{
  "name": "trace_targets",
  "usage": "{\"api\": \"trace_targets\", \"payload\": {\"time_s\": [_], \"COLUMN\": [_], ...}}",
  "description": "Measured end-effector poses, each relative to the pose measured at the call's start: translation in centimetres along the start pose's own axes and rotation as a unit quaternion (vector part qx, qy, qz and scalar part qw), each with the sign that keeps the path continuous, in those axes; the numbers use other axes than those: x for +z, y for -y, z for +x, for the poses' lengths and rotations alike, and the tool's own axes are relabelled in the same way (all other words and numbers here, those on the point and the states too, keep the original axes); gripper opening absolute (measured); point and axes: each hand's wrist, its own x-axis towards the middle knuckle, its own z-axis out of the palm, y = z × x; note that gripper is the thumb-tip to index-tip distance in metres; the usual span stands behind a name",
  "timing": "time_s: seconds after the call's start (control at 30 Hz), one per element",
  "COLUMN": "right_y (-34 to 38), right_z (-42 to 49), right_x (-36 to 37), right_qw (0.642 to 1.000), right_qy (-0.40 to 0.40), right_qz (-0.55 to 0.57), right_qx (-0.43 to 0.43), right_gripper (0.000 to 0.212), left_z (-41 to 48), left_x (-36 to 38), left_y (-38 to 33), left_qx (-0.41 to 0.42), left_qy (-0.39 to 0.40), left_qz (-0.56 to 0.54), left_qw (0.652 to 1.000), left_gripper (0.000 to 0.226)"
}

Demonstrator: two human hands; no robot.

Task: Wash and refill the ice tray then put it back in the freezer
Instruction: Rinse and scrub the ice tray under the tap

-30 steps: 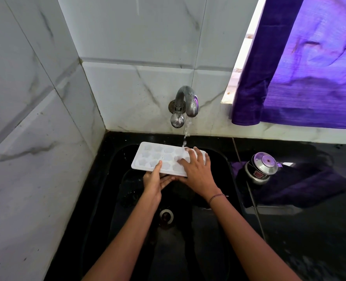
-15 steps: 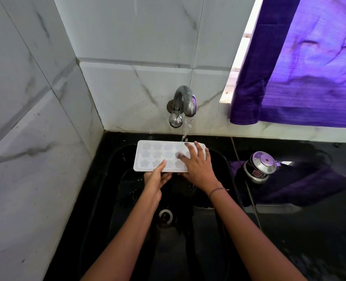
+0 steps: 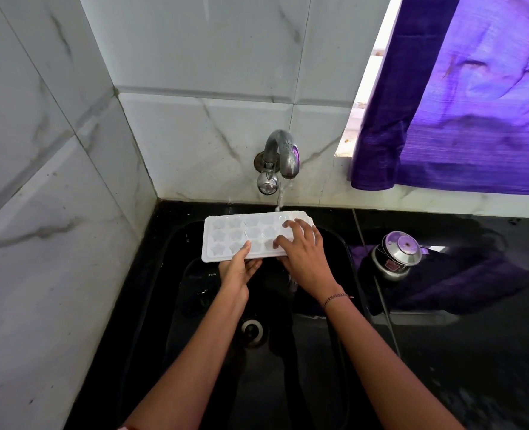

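Rinsing stage of the task. We see the tray (image 3: 235,234) held level over the sink (image 3: 176,274), just under the tap (image 3: 280,156), whose water (image 3: 280,197) falls on the tray's far right corner.

The left hand (image 3: 238,271) supports the near edge. Its grip is clamped on the tray, thumb on top and fingers beneath. The right hand (image 3: 306,259) lies across the right-hand cells with fingers spread and lightly bent. Its grip is apart, and the fingertips press on the cells rather than close round anything.

We judge that the washing is under way and not finished. The star-shaped cells look wet, but we cannot tell whether any holds a full measure of water. Left to do are the rest of the rinse, the even refill of every cell, and the carry to the freezer, which is not in view.

On the counter (image 3: 474,352) right of the sink stands a metal tin (image 3: 395,256) with a red label. Its writing is too small to read. We find no other brand or lettering on the tray, the tap or the purple curtain (image 3: 474,103).
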Motion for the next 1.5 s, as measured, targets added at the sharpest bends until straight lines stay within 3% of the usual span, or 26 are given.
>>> {"api": "trace_targets", "payload": {"time_s": [0.27, 0.43, 0.63, 1.07, 1.17, 1.33, 1.5], "right_y": [0.0, 0.5, -0.1, 0.6, 0.1, -0.3, -0.4], "right_z": [0.9, 1.4, 1.3, 0.8, 0.7, 0.4, 0.3], "right_x": [-0.2, -0.1, 0.4, 1.0, 1.0, 1.5, 2.2], "right_qw": [1.000, 0.999, 0.999, 0.996, 0.994, 0.980, 0.963], "right_qy": [-0.015, -0.002, 0.021, 0.064, 0.059, 0.084, 0.131], "right_qz": [-0.012, -0.043, -0.023, 0.051, 0.082, 0.171, 0.214], "right_qx": [0.007, 0.023, -0.017, -0.022, -0.036, 0.048, 0.098], "right_gripper": [0.039, 0.029, 0.032, 0.040, 0.037, 0.058, 0.061], "left_z": [0.3, 0.3, 0.7, 1.1, 1.2, 1.6, 0.8], "left_x": [1.6, 2.1, 1.3, 0.5, -0.2, -1.1, -1.2], "left_y": [-0.1, -0.1, -0.2, -0.2, -0.3, -0.3, -1.2], "left_qx": [0.008, 0.020, 0.019, 0.001, 0.024, 0.143, 0.254], "left_qy": [0.002, 0.007, -0.008, -0.025, -0.012, -0.004, -0.047], "left_qz": [-0.055, -0.058, -0.053, -0.055, -0.007, 0.154, 0.416], "left_qw": [0.998, 0.998, 0.998, 0.998, 1.000, 0.978, 0.872], "left_gripper": [0.033, 0.037, 0.040, 0.041, 0.039, 0.058, 0.054]}}
